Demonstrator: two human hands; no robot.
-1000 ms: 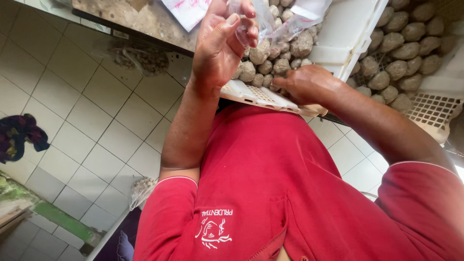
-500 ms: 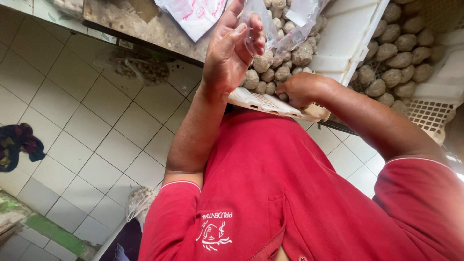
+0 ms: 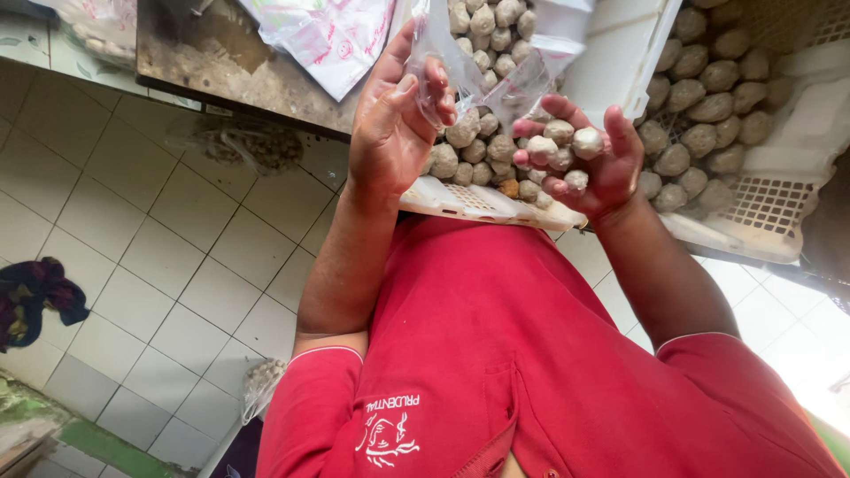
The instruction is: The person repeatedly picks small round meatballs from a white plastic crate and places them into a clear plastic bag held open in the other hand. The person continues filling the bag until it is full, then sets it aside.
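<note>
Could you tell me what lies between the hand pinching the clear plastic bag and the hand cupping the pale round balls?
In the head view, the clear plastic bag's hanging mouth lies between the left hand and right hand, with pale grey-brown round balls in the white slotted plastic crate behind.

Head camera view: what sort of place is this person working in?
Probably a small food-preparation or packing spot. White perforated plastic trays hold heaps of small round greyish meatball-like balls; the right hand cups several while the left hand holds a clear plastic bag. The floor is white tile.
</note>
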